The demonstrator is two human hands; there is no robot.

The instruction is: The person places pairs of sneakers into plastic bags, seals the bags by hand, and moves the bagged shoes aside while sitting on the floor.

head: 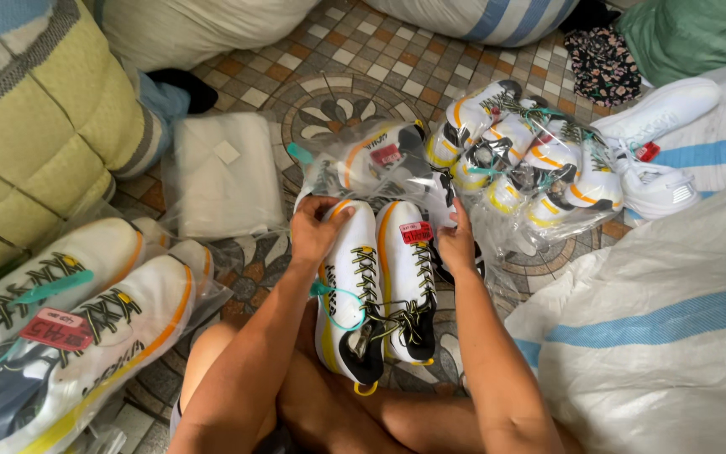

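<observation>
Left hand [317,229]: fingers curled shut over the toe of the left sneaker, thumb on top.
Right hand [455,244]: fingers closed on the toe edge of the right sneaker and the clear plastic beside it; fingertips hidden behind the shoe.
Pair of sneakers [380,286]: white with yellow-orange trim, black heels and black-yellow laces; side by side, toes pointing far, heels near, over the person's crossed legs at centre.
Tag [416,232]: red, on the right sneaker near its toe.
Teal tie [335,296]: loops across the left sneaker.
Bagged pair [363,160]: same kind, in a clear bag just beyond the hands.
Pile of bagged pairs [518,164]: far right of the hands, touching one another.
White shoes [657,147]: plain, at far right, on a sack.
Near-left pair [69,328]: bagged, large in view, with a red tag.
Plastic bags [224,172]: flat stack on the floor, far left of the hands.
Sack [665,336]: white woven with blue stripe, right.
Floor [338,92]: patterned tile.
</observation>
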